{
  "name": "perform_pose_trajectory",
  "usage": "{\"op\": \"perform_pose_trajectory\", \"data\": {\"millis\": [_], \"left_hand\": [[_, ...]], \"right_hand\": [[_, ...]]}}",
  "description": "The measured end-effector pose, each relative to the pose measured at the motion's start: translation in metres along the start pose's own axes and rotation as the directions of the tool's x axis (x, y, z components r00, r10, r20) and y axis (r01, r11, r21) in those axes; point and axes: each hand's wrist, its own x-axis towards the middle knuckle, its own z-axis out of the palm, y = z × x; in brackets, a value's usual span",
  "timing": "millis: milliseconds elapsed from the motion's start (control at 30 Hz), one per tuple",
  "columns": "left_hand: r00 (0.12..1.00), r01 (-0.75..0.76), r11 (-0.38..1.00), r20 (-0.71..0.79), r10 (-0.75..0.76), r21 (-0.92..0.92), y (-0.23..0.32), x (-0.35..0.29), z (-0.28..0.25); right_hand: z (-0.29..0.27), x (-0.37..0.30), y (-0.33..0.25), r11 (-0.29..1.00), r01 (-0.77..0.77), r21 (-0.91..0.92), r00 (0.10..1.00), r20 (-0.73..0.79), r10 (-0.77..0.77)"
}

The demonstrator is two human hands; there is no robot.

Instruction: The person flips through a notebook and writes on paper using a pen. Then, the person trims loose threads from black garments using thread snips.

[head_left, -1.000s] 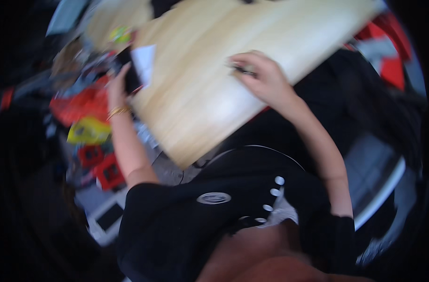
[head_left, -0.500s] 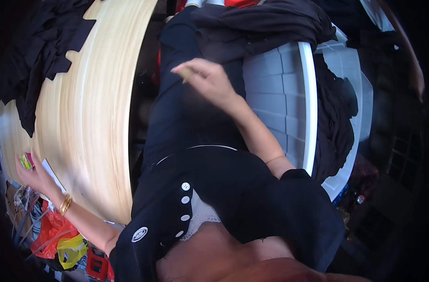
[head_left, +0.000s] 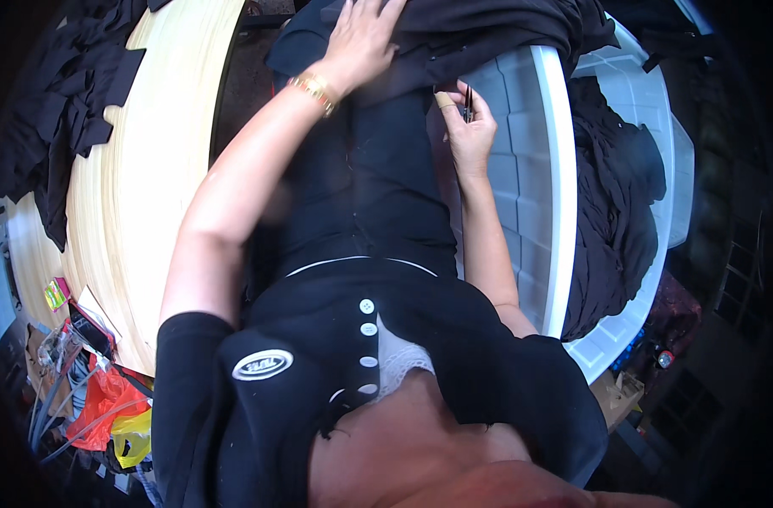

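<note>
- right hand [head_left: 471, 127] clenched in a pinch grip on a small dark tool [head_left: 468, 103], thin and pointed, kind not resolvable; a tan plaster is seen on one fingertip; the hand rests against the ribbed wall of the white tub [head_left: 543, 195]
- left hand [head_left: 361, 38] laid flat, fingers spread, nothing gripped; it presses down on the black garment [head_left: 378, 161]; a gold bracelet [head_left: 314, 89] is worn at the wrist
- black garment is draped from the tub rim down across the lap; the upper part is bunched over the tub's near edge
- more dark fabric [head_left: 611, 203] is piled inside the tub
- pale wooden worktop [head_left: 141, 195] lies to the left, with cut black pieces [head_left: 65, 102] on it
- risk, judged: tool tip sits just beside the fingers and the cloth; a slip could nick skin or snag fabric
- risk, judged: the garment is held only by palm pressure; it could slide off the rim if pressure is eased
</note>
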Motion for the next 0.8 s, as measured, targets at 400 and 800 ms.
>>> {"op": "perform_pose_trajectory", "data": {"millis": [400, 800], "left_hand": [[0.401, 0.797, -0.22, 0.765, -0.505, -0.563, -0.046, -0.015, -0.058], [0.185, 0.482, -0.509, 0.65, -0.737, -0.713, 0.04, -0.154, -0.238]], "right_hand": [[-0.003, -0.018, -0.043, 0.937, -0.178, 0.299, 0.908, 0.417, 0.039], [-0.078, -0.053, -0.095, 0.915, 0.056, 0.401, 0.713, 0.625, -0.317]]}}
